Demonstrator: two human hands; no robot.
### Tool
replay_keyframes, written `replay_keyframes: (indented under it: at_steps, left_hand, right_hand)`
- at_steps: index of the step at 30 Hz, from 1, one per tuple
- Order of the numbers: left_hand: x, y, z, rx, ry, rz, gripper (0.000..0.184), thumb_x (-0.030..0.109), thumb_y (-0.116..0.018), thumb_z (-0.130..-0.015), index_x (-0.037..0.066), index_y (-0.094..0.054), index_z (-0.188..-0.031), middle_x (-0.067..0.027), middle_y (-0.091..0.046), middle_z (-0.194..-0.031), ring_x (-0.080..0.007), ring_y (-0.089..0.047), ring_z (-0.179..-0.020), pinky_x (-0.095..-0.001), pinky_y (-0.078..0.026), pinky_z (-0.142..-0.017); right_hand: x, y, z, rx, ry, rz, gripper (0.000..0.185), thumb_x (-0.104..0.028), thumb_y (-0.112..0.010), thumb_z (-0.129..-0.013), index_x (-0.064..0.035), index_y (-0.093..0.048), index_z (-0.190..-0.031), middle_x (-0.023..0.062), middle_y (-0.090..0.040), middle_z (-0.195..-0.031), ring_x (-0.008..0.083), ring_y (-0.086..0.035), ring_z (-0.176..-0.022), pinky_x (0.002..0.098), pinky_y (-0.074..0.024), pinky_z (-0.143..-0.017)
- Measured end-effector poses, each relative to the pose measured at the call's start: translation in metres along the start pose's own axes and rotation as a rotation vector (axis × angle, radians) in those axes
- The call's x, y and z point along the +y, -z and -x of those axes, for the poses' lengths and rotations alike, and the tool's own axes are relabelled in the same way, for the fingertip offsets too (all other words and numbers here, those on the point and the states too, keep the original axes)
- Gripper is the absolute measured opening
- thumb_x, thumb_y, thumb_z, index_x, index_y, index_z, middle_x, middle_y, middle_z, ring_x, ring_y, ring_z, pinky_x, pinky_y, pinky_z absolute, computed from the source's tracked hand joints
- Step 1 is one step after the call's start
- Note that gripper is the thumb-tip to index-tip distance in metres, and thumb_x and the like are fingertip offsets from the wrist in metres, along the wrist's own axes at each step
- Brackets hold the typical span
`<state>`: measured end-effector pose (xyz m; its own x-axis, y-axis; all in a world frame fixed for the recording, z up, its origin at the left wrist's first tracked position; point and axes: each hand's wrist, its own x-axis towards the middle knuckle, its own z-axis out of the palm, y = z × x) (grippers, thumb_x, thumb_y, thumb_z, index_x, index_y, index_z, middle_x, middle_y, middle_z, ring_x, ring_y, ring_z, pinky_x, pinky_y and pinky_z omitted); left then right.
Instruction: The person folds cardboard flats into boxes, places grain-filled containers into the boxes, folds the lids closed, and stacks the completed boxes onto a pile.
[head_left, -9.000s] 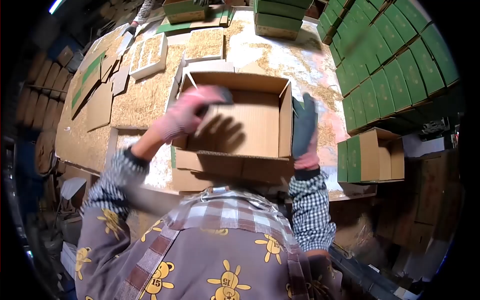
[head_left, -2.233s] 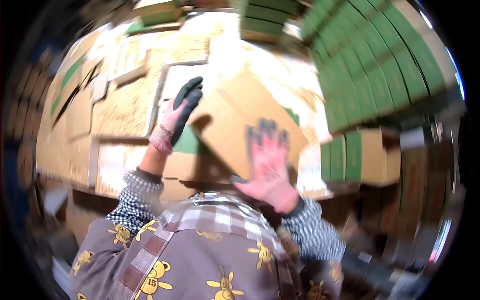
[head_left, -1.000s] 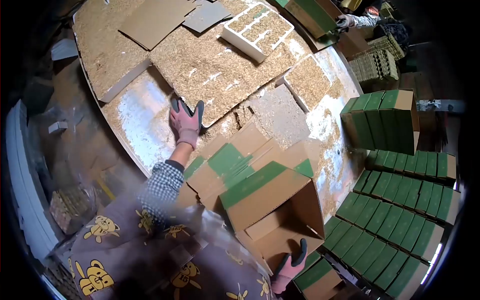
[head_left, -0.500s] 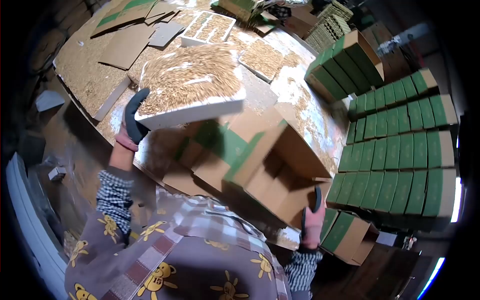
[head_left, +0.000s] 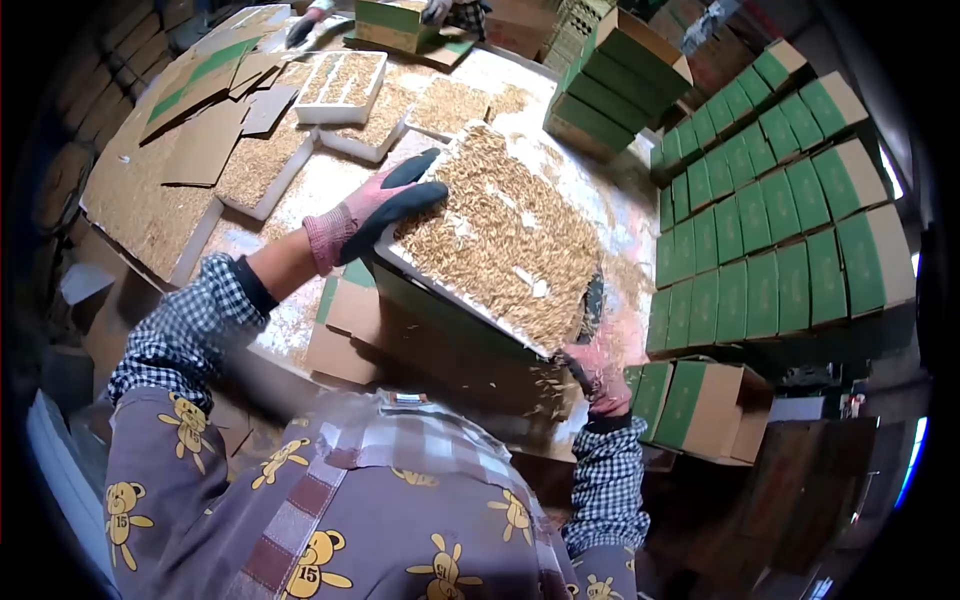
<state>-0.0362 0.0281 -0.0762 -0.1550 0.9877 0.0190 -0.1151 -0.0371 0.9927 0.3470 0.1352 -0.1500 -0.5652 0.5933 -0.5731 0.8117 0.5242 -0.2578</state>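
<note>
A white tray [head_left: 495, 235] heaped with tan, husk-like bits lies tilted over the cardboard box [head_left: 450, 325], largely covering its opening. My left hand [head_left: 375, 215], in a pink and dark glove, grips the tray's left side, with fingers over the rim. At the right side my right hand [head_left: 600, 365], gloved alike, holds the tray's near right corner; part of its fingers is hidden. Loose bits [head_left: 550, 390] spill down below that corner. Whether the tray rests on the box rim or inside it, I cannot tell.
Another filled white tray [head_left: 342, 88] and flattened cardboard [head_left: 205, 145] lie on the husk-strewn table [head_left: 130, 215]. Green boxes [head_left: 770, 225] stand in rows at right, with a stack [head_left: 615, 85] behind. Across the table, a co-worker's gloved hand [head_left: 436, 12] touches a green box [head_left: 390, 25].
The tray has moved right and down from the table side onto the box. My right hand has left the box's edge and come to the tray's corner. Bits are now falling.
</note>
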Motion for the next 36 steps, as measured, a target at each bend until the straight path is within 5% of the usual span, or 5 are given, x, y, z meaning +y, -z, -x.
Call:
replay_keyframes:
  at_steps: [7,15,23,29,36]
  left_hand:
    - [0.006,-0.022,-0.005,-0.371,0.224,-1.529,0.040,0.036,-0.061,-0.083,-0.002,-0.065,-0.095,-0.0198,-0.067,-0.083,-0.0313,-0.067,-0.079,-0.0393,-0.052,-0.077]
    - [-0.129,0.123,-0.130,0.603,0.076,-1.010,0.062,0.036,-0.072,-0.077,0.005,-0.053,-0.126,-0.0252,-0.056,-0.121,-0.0365,-0.057,-0.109,-0.0438,-0.048,-0.091]
    - [-0.197,0.208,-0.153,0.584,0.135,-0.577,0.019,0.024,-0.068,-0.078,0.011,-0.070,-0.092,-0.0128,-0.070,-0.084,-0.0280,-0.067,-0.078,-0.0361,-0.052,-0.075]
    - [-0.230,0.153,-0.159,0.340,0.545,-0.976,0.081,0.037,-0.080,-0.061,-0.002,-0.052,-0.126,-0.0258,-0.060,-0.118,-0.0323,-0.058,-0.114,-0.0357,-0.046,-0.096]
    - [-0.153,0.153,-0.138,0.490,0.347,-0.203,0.014,0.019,-0.068,-0.085,0.005,-0.069,-0.086,0.0009,-0.063,-0.071,-0.0079,-0.055,-0.061,-0.0223,-0.042,-0.050]
  right_hand:
    - [-0.066,0.054,0.033,0.566,0.254,-0.589,0.086,-0.007,-0.066,-0.064,-0.0034,-0.035,-0.145,0.0168,-0.045,-0.139,0.0279,-0.044,-0.128,0.0375,-0.0336,-0.109]
    - [-0.099,0.024,0.005,0.730,0.095,-0.584,0.066,0.000,-0.049,-0.069,-0.0065,-0.050,-0.135,0.0157,-0.051,-0.133,0.0291,-0.044,-0.124,0.0360,-0.0322,-0.108]
    - [-0.117,0.033,-0.002,0.734,-0.085,-0.624,0.053,0.000,-0.049,-0.072,0.0019,-0.056,-0.125,0.0145,-0.056,-0.129,0.0256,-0.050,-0.120,0.0341,-0.0334,-0.107]
    - [-0.110,0.025,-0.001,0.764,0.018,-0.706,0.052,0.003,-0.051,-0.074,-0.0021,-0.056,-0.125,0.0123,-0.057,-0.128,0.0290,-0.044,-0.125,0.0390,-0.0245,-0.113]
    - [-0.080,0.013,-0.002,0.739,0.115,-0.834,0.055,0.001,-0.054,-0.076,-0.0070,-0.052,-0.131,0.0114,-0.052,-0.134,0.0320,-0.036,-0.133,0.0410,-0.0174,-0.117]
